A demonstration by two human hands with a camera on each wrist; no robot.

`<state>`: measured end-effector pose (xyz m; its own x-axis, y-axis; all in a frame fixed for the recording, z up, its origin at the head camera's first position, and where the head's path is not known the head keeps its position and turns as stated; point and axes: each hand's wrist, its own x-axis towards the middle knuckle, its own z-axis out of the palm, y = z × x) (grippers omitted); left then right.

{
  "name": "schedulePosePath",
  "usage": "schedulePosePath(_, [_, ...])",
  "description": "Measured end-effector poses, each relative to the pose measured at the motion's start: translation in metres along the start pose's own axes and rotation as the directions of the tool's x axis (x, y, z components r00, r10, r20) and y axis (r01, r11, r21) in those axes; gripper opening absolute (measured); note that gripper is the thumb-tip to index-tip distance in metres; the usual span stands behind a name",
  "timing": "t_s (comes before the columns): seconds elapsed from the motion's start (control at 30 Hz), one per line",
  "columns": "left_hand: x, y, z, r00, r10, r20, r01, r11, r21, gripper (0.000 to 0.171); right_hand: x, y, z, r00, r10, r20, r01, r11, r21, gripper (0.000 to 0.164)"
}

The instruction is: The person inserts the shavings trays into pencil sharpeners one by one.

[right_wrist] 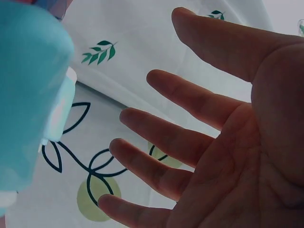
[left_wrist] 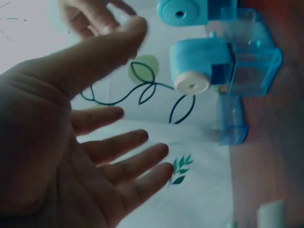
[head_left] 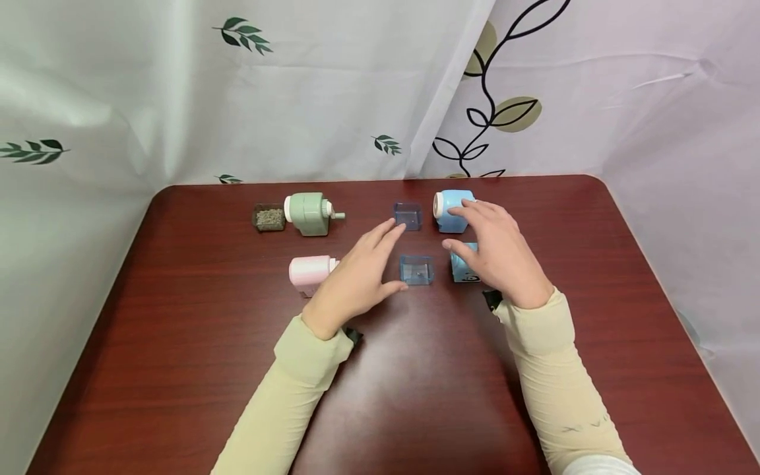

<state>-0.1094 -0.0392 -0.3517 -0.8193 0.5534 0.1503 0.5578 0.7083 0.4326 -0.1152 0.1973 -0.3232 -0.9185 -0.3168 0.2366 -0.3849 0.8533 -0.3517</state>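
My left hand [head_left: 353,278] hovers with extended fingers, overlapping the right end of a pink crank pencil sharpener [head_left: 310,272] in the head view. Just right of its thumb lies a clear blue shavings drawer [head_left: 417,270]. My right hand [head_left: 501,251], fingers spread and holding nothing, is over two blue pencil sharpeners. It partly covers the rear one [head_left: 454,210] and the front one [head_left: 464,264]. The left wrist view shows an empty left palm beside a blue sharpener [left_wrist: 202,57]. In the right wrist view, a blue sharpener [right_wrist: 31,99] looms large beside the fingers.
A green pencil sharpener [head_left: 307,212] with its crank stands at the back left. Beside it sits a drawer of shavings [head_left: 269,218]. Another clear drawer [head_left: 408,216] lies at the back middle of the dark red table [head_left: 178,343]. A patterned white curtain [head_left: 309,105] hangs behind.
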Motion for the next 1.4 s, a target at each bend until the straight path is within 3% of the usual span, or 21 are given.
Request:
schedulePosePath(0.2, [0.006, 0.003, 0.013, 0.995, -0.070, 0.068, 0.071, 0.997, -0.008, 0.093, -0.002, 0.005, -0.003, 1.000, -0.006, -0.003, 0.006, 1.000, 0.008, 0.050])
schedulePosePath(0.5, [0.014, 0.003, 0.031, 0.980, -0.165, 0.116, 0.165, 0.986, 0.010, 0.092, -0.006, 0.012, -0.006, 1.000, -0.004, 0.020, 0.004, 0.999, 0.034, 0.049])
schedulePosePath(0.8, [0.018, 0.004, 0.044, 0.968, -0.231, 0.101, 0.228, 0.973, 0.034, 0.094, -0.008, 0.014, -0.008, 0.998, -0.006, 0.066, 0.003, 0.999, 0.047, 0.052])
schedulePosePath(1.4, [0.023, -0.002, 0.058, 0.959, -0.265, 0.101, 0.264, 0.964, 0.017, 0.093, -0.008, 0.022, -0.009, 0.989, -0.041, 0.141, 0.037, 0.999, 0.031, 0.060])
